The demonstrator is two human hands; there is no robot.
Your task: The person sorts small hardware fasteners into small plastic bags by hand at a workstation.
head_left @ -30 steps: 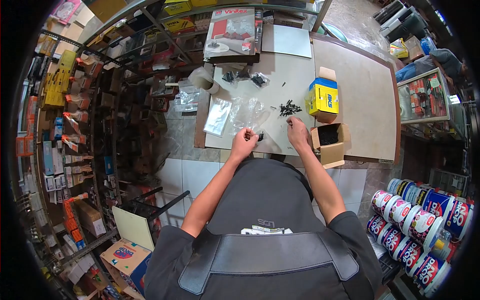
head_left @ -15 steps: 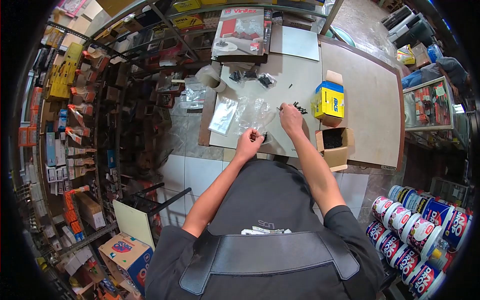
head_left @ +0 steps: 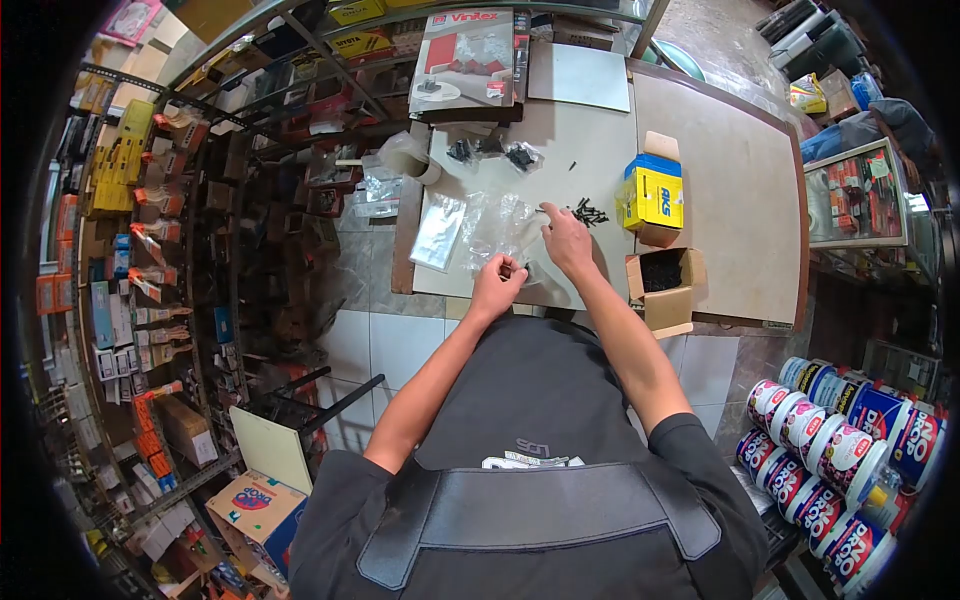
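Observation:
My left hand (head_left: 497, 284) is closed near the table's front edge, pinching a clear plastic bag (head_left: 533, 272) with something small and dark at its mouth. My right hand (head_left: 566, 237) is above the table, its fingers together around a small dark piece at the fingertips. Just right of those fingers lies a loose pile of black screws (head_left: 590, 213). Clear bags (head_left: 496, 226) are spread left of my right hand, beside a stack of flat plastic bags (head_left: 438, 232). Several filled bags (head_left: 522, 156) of black pieces sit farther back.
A yellow and blue box (head_left: 656, 195) stands right of the pile. Nearer the front edge is an open carton (head_left: 662, 272) of black pieces. A Vinilex box (head_left: 464, 62) and a white roll (head_left: 421, 166) are at the left. Paint buckets (head_left: 845, 460) stand lower right.
My right hand has moved slightly left, away from the screw pile, with a small dark piece at its fingertips. My left hand stays at the bag. The whole view has shifted slightly.

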